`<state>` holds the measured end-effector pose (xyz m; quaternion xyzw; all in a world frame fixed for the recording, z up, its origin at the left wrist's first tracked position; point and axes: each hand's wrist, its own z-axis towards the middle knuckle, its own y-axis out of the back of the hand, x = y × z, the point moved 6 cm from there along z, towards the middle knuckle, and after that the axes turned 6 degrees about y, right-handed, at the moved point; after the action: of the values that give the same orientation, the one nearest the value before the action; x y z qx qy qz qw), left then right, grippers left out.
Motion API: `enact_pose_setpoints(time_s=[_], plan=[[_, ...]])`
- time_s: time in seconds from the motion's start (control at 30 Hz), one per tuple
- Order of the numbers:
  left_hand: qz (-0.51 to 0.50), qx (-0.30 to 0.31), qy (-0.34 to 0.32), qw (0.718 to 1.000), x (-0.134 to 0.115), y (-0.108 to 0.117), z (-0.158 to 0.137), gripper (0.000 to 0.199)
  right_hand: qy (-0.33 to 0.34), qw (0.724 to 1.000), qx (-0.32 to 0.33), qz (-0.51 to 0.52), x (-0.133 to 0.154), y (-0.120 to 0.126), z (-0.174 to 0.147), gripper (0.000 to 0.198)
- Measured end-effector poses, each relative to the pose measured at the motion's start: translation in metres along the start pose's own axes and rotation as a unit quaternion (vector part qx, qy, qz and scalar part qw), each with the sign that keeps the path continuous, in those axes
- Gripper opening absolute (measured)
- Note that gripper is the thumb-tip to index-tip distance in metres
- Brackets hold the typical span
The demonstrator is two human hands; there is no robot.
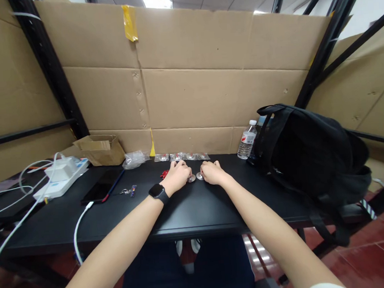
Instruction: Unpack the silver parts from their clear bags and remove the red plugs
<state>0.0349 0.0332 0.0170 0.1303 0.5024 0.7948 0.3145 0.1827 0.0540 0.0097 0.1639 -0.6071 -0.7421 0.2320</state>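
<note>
From the near edge of the black, smooth-topped table [198, 213] my forearms reach inward to a spot past its middle. My left hand [180, 175], with a black smartwatch [158, 192] at the wrist, is bent low, palm down; my right hand [212, 172] is curled opposite it. A small round silvery disc [192, 179] shows at the right side of my left grip, and a second shiny round disc [199, 176] at the left side of my right grip. So both lie on the inner sides, facing each other across a narrow gap, along a line roughly parallel to the near edge. Being round, they show no long axis; each is nearest its own hand. Both grips are narrow, fingers curled in, but whether either is closed on its disc I cannot tell, since my knuckles hide the fingertips.

Just left of my left grip is a small bright red piece [164, 174], partly hidden. Farther off, a row of small clear plastic packets [178, 157] lies along the table's far edge.
</note>
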Motion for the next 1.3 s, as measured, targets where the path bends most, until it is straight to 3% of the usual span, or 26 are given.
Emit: enact_pose_setpoints(time_s=[0.1, 0.17, 0.27, 0.37, 0.47, 0.6, 0.77, 1.0, 1.17, 1.23, 1.3], plan=[[-0.038, -0.028, 0.051, 0.998, 0.01, 0.005, -0.001, 0.014, 0.002, 0.999, -0.037, 0.03, -0.001, 0.003, 0.001, 0.011], [-0.058, -0.06, 0.085, 0.993, 0.018, 0.012, -0.001, 0.012, 0.007, 0.989, -0.111, 0.101, -0.003, 0.013, 0.001, 0.013], [-0.104, -0.102, 0.142, 0.979, 0.033, 0.018, 0.0, 0.014, 0.027, 0.948, -0.229, 0.22, -0.004, 0.031, 0.001, 0.014], [-0.175, -0.125, 0.16, 0.963, 0.044, 0.017, 0.003, 0.016, 0.031, 0.912, -0.285, 0.293, -0.003, 0.038, 0.0, 0.017], [-0.235, -0.134, 0.143, 0.952, 0.046, 0.014, 0.006, 0.017, 0.021, 0.876, -0.283, 0.39, 0.0, 0.03, 0.003, 0.019], [-0.253, -0.136, 0.117, 0.951, 0.038, 0.013, 0.008, 0.017, 0.007, 0.806, -0.2, 0.557, 0.01, 0.007, 0.011, 0.03], [-0.236, -0.142, 0.124, 0.953, 0.034, 0.022, 0.005, 0.016, -0.02, 0.742, -0.166, 0.65, 0.016, 0.003, 0.009, 0.037], [-0.178, -0.139, 0.105, 0.969, 0.031, 0.032, 0.002, 0.014, -0.023, 0.711, -0.103, 0.695, 0.02, 0.004, 0.003, 0.041], [-0.157, -0.118, 0.063, 0.978, 0.03, 0.039, 0.005, 0.014, -0.037, 0.709, -0.11, 0.696, 0.015, 0.002, 0.004, 0.045], [-0.152, -0.162, 0.073, 0.972, 0.047, 0.054, 0.001, 0.018, -0.035, 0.722, -0.134, 0.678, 0.011, 0.005, 0.004, 0.053], [-0.118, -0.243, 0.159, 0.95, 0.084, 0.073, -0.013, 0.019, -0.034, 0.739, -0.154, 0.656, 0.008, 0.009, 0.002, 0.058]])
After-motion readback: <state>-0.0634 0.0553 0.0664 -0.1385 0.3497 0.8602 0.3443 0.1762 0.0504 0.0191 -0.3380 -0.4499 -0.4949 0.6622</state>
